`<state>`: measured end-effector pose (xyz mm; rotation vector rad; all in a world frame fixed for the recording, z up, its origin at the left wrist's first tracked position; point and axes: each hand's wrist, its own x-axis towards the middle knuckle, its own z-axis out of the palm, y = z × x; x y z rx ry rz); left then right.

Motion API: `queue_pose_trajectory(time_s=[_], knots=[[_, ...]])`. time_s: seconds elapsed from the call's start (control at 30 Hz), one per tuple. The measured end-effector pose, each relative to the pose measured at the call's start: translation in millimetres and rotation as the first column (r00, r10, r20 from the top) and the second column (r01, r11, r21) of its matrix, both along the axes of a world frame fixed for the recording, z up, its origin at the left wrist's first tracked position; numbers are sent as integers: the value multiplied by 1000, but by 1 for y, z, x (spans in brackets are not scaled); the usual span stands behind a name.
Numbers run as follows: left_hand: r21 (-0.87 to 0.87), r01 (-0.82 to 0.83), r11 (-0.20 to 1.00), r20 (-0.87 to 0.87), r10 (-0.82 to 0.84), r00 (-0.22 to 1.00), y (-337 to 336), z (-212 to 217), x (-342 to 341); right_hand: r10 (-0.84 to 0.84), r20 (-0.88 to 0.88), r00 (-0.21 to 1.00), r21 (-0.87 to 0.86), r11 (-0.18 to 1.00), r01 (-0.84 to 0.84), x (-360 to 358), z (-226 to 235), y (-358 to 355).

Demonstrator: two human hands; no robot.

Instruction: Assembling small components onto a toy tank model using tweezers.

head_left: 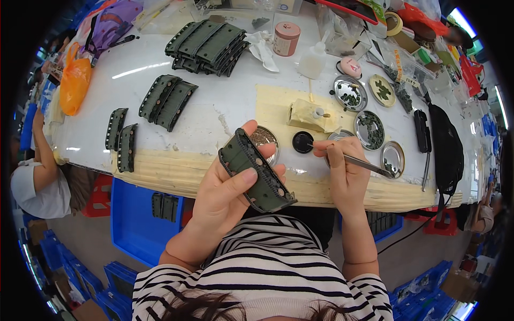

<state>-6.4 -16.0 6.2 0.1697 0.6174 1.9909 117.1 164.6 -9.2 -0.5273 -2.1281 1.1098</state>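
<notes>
The left hand [227, 190] grips a dark green studded strap piece [256, 172], tilted face-up above the counter [214, 115] edge, likely to expose its holes. The right hand [345, 171] pinches tweezers [348, 159], tip dipping into the small black dish [302, 142] just ahead.

Bright, even light falls from overhead and leaves long white streaks of glare on the glossy tabletop [160, 69] at far left. Shadows under the things stay small and soft. The middle is sharp, while the fisheye bends the table's edges and the dark rim smears to blur.
</notes>
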Motion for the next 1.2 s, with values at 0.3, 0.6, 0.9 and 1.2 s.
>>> queue_pose_trajectory(time_s=[0.3,0.6,0.9,1.2], knots=[[7,-70,998,103,69,992,1,-6,2,7,57,998,167,986,-16,-8,-4,2],[-118,-112,987,40,118,992,1,-3,-3,5,41,999,210,978,-13,-10,-8,3],[-138,-150,979,61,160,985,0,-1,-3,8,46,999,228,973,-18,-11,-7,2],[-153,-119,981,85,133,988,3,-2,-4,113,-132,985,192,978,-86,-2,17,-3]])
